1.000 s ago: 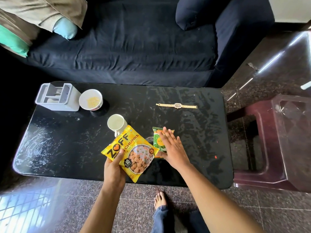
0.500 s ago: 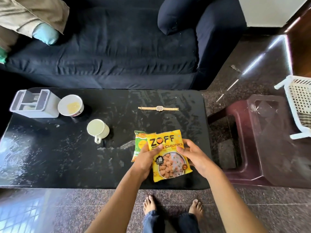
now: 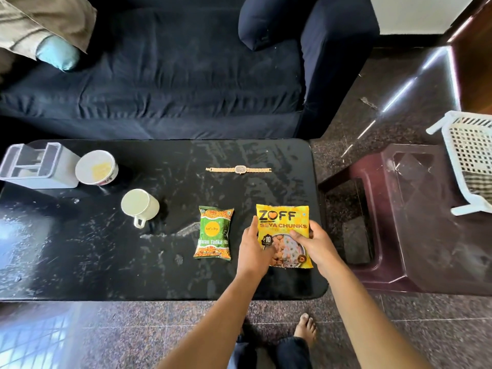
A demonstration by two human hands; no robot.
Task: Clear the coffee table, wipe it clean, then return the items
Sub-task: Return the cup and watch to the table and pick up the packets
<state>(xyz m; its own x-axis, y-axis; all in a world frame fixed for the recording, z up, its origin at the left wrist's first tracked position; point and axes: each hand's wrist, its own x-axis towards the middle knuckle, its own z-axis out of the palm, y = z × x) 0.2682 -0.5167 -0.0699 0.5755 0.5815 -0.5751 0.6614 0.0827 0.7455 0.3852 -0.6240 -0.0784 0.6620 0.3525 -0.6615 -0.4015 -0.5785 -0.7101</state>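
I log: left hand (image 3: 251, 251) grips the yellow packet (image 3: 282, 218) by its left edge; right hand (image 3: 318, 247) curls round its right side, thumb across the front. Packet is at the coffee table's (image 3: 80, 249) near right corner, green packet (image 3: 214, 233) beside it, apart.

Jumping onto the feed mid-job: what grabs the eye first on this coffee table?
The yellow soya chunks packet stands out, held by the left hand and right hand at the near right corner of the smeared black coffee table. Just left of it lies a green snack packet, apart from it, and a gold watch lies stretched out farther back.
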